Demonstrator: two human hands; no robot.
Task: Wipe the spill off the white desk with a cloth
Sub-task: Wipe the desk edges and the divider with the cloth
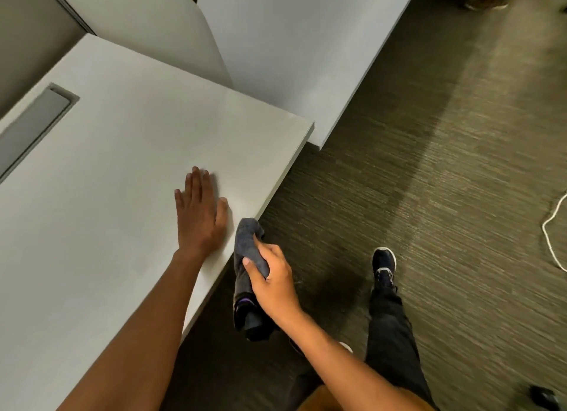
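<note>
Right hand [274,275] gripping cloth [249,248] beside desk [122,152]

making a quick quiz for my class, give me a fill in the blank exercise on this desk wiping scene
1. The left hand lies flat on the white ____.
2. The grey cloth is gripped by the ____ hand.
3. The cloth hangs past the desk's edge, above the ____.
4. A white ____ lies on the floor at far right.

Missing words: desk; right; carpet; cord
</note>
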